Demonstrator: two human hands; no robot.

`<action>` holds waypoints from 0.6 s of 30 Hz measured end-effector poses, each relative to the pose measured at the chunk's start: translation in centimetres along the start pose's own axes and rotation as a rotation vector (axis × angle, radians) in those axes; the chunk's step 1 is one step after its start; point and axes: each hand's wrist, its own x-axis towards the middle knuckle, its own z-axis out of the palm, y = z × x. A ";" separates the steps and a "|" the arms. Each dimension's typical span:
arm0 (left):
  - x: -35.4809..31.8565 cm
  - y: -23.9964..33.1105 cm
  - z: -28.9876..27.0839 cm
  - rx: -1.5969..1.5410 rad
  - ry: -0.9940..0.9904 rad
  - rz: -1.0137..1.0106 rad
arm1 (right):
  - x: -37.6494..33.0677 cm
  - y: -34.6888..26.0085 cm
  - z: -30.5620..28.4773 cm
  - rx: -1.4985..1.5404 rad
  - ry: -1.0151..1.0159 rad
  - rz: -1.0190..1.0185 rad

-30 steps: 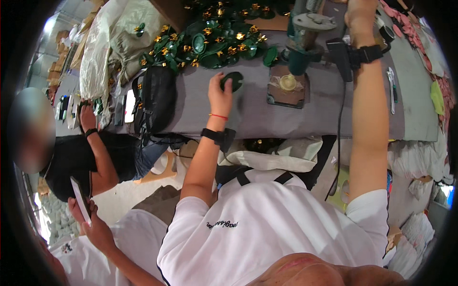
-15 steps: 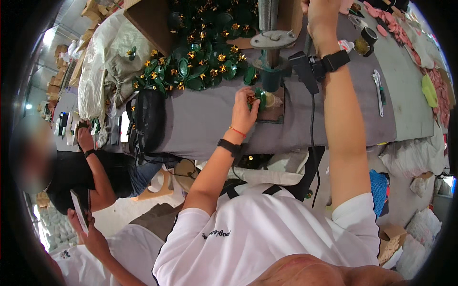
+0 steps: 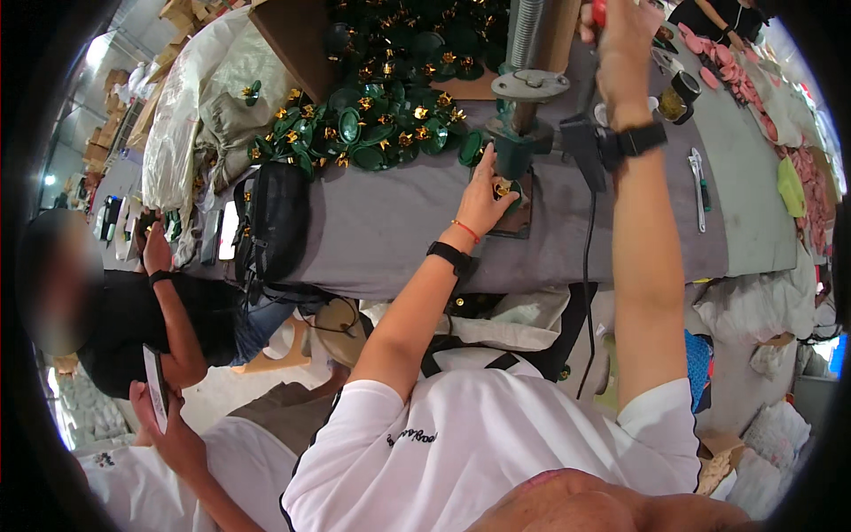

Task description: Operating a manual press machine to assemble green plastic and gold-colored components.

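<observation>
Head view: left hand (image 3: 483, 199) at base of green press (image 3: 519, 133) on grey bench (image 3: 390, 230), fingertips pinching small green-and-gold piece (image 3: 503, 188) under press head. Right hand (image 3: 620, 35) raised above, fist closed round red-tipped press handle (image 3: 599, 11). Pile of green-gold pieces (image 3: 372, 133) left of left hand, black bag (image 3: 270, 222) further left. Wrench (image 3: 698, 182) right of right forearm.

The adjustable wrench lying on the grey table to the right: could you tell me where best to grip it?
Grip the adjustable wrench by its long straight handle, coming from above; it lies flat on the grey table with bare space either side.
</observation>
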 end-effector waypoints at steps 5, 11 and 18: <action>-0.2 -1.5 0.2 -0.169 0.020 0.191 | -17.1 -4.2 -3.5 -0.200 0.016 -0.223; -0.3 -1.9 1.3 0.154 0.104 0.347 | -29.3 1.9 -10.6 -0.807 -0.310 -0.414; 2.5 -3.0 1.3 0.138 -0.072 0.158 | -9.4 -5.3 -1.0 -0.367 0.061 -0.363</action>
